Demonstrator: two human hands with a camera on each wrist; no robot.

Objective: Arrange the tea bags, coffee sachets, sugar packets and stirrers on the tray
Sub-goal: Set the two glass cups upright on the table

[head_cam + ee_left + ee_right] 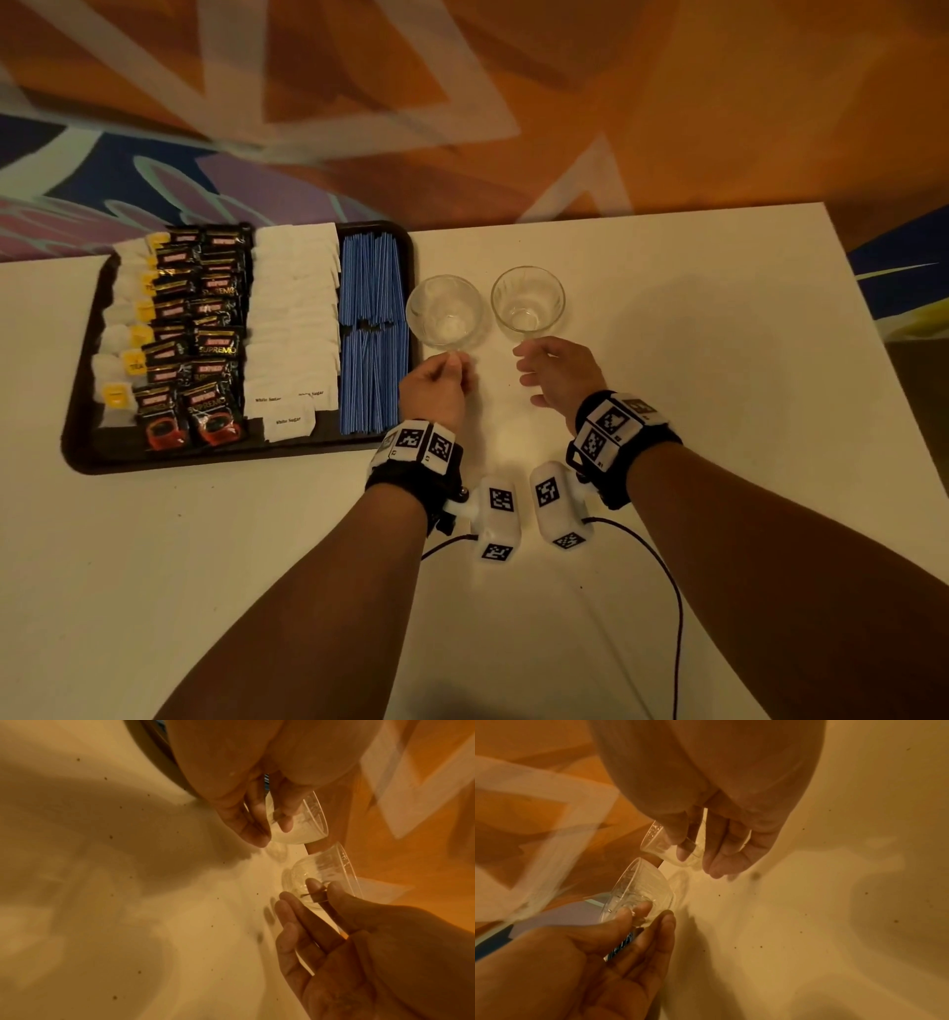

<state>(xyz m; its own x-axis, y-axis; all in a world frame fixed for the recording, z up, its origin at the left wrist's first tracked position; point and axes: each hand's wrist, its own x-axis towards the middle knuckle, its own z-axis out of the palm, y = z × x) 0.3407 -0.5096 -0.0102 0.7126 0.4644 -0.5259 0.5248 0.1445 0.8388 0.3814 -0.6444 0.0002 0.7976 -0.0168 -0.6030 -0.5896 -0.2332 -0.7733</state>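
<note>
The tray (pixel 82 437) looks fully arranged: tea bags (pixel 120 354), coffee sachets (pixel 205 339), sugar packets (pixel 292 318), stirrers (pixel 372 329); both hands' fingers (pixel 286 823) hang released by two empty glasses (pixel 445 311)

Both forearms reach forward side by side, each wrist strapped with a marker-covered band. The left hand (pixel 434 388) has its fingers loosely curled, thumb near fingertips (holding nothing visible). The right hand (pixel 560 377), just beside it, has relaxed, slightly spread fingers.
</note>
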